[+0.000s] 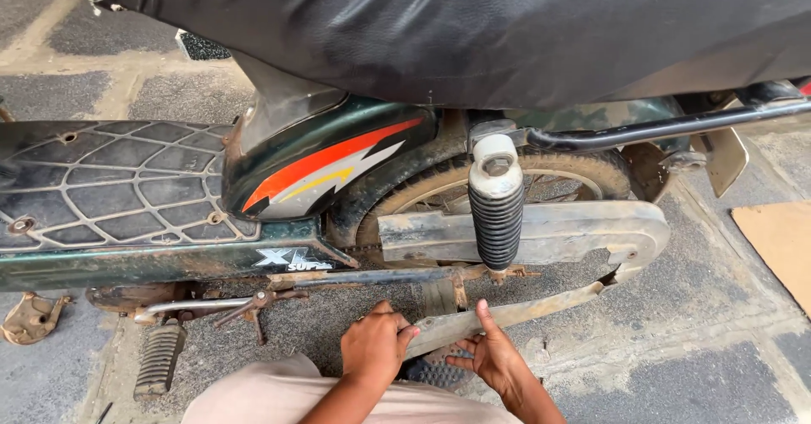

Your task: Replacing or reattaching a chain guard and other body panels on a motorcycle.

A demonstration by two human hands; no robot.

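Lower half of the chain cover (507, 316), a long grey dusty strip, sits low under the moped, slanting up from near our knee toward the rear wheel, its far end touching the round tail of the upper chain cover (574, 231). Our left hand (373, 345) is closed over the strip's near end, fingers curled round it, thumb on top. Our right hand (494, 358) lies half open just beside it, thumb up against the strip's lower edge and fingers spread under it, supporting rather than clamping. Judgement: the piece is being handled at its front end while the rear end sits against the upper half; to do this well we would keep it level with both hands, move it along its own length rather than twisting, and watch that it clears the footrest bracket (452, 293) just above it. The black ribbed shock absorber (496, 209) stands upright in front of the upper cover, the muddy rear tyre (549, 175) behind. Further out: the green side panel (325, 166) with orange stripe, the gridded footboard (110, 183) toward the left edge, the black seat (507, 27) across the top. A ribbed footpeg (159, 358) hangs near the paved ground (701, 339); cardboard (781, 247) lies at the right edge.
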